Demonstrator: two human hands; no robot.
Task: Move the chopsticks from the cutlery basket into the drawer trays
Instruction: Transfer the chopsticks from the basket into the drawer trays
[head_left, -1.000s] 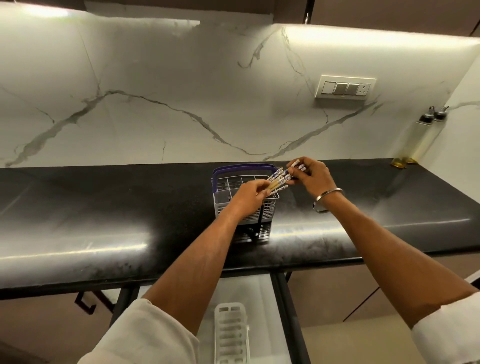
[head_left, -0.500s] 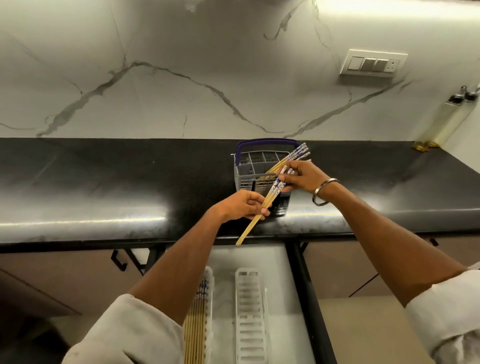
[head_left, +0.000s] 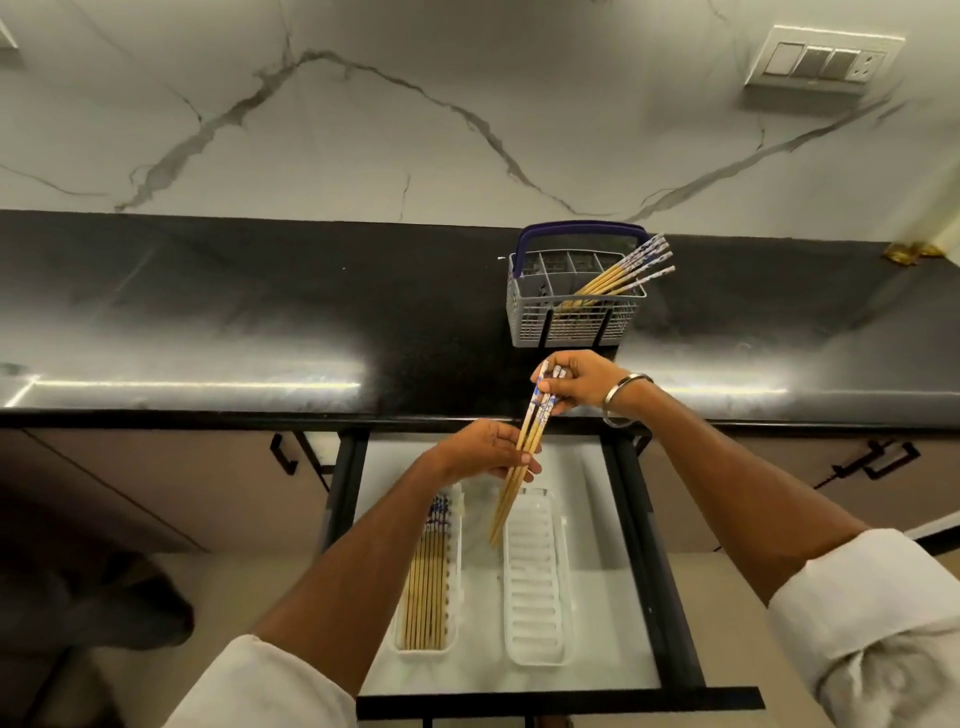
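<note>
A small bundle of wooden chopsticks (head_left: 511, 493) with blue-and-white patterned tops hangs tilted over the open drawer (head_left: 613, 597). My right hand (head_left: 582, 382) pinches the patterned tops, and my left hand (head_left: 485, 452) grips the shafts lower down. Their tips point at the near end of the right white tray (head_left: 535, 597), which holds nothing. The left white tray (head_left: 453, 561) holds several chopsticks laid lengthwise. On the black counter stands the grey cutlery basket (head_left: 571, 322) with a purple handle; several more chopsticks (head_left: 621, 273) lean out of its right side.
The black counter (head_left: 208, 322) runs the full width under a marble backsplash. A switch plate (head_left: 821, 60) sits at the upper right and a bottle base (head_left: 914, 252) at the counter's far right. Black cabinet handles (head_left: 878, 462) flank the drawer.
Both hands drew a bundle of chopsticks out of the basket and brought it down toward me, over the drawer. The camera tilted downward, bringing the drawer and both trays into view.
</note>
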